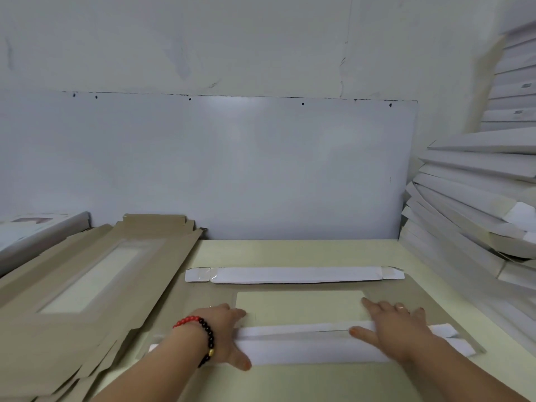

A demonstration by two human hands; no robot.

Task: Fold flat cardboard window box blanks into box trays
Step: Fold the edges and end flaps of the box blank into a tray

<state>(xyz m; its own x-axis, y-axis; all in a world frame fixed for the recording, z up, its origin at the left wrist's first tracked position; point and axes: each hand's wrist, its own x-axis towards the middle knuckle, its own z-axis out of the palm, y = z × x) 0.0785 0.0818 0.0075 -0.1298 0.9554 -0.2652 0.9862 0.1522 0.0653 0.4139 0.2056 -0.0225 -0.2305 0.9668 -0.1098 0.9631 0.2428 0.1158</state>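
One box blank [298, 303] lying flat on the table [290, 250], left hand [223, 335] and right hand [397, 329] pressing its near flap [304, 343] with straightened fingers, gripping nothing.

No text, label or number can be read anywhere.
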